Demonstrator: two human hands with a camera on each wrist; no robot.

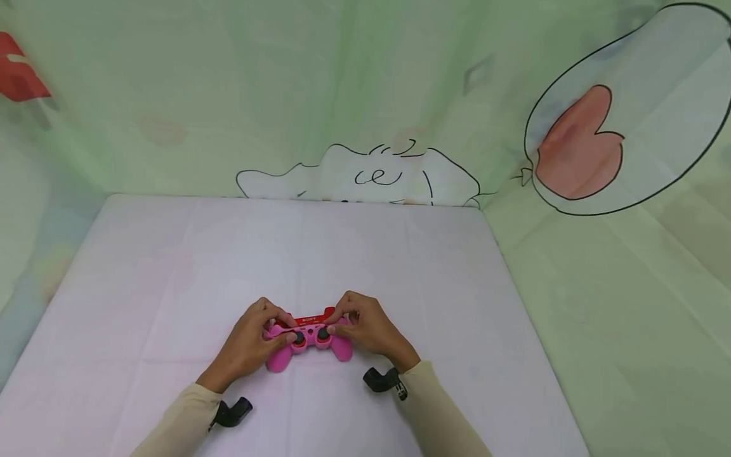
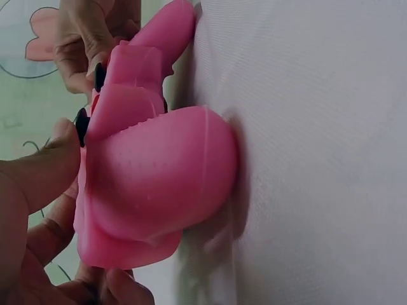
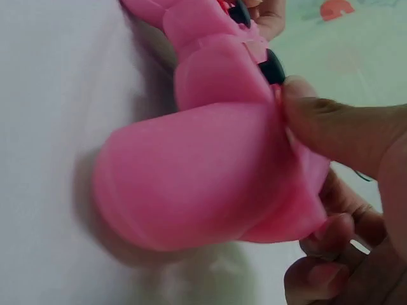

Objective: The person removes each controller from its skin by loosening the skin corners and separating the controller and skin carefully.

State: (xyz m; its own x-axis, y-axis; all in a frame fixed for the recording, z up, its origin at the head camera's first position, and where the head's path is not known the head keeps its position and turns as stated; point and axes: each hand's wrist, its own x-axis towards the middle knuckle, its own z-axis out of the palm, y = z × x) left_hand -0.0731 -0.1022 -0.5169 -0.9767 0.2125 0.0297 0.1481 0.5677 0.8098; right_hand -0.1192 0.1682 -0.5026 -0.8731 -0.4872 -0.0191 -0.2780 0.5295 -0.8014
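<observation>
A red game controller [image 1: 309,320] lies on the table in a soft pink cover [image 1: 280,363]. Its upper edge shows red with the word SONY, and the pink handles point toward the person. My left hand [image 1: 248,343] grips the left side, its thumb by the left black thumbstick [image 1: 299,339] and fingers at the far edge. On the other side, my right hand [image 1: 370,327] pinches the far right edge, its thumb beside the right thumbstick [image 3: 273,67]. Both wrist views show the rounded pink grips close up, resting on or just above the cloth; fingertips behind the controller are partly hidden.
A white cloth covers the table [image 1: 434,273]. Behind it hangs a pale green printed curtain [image 1: 257,82], with a balloon-and-heart drawing at right. Black wrist-worn devices [image 1: 233,412] sit at both cuffs, near the tabletop.
</observation>
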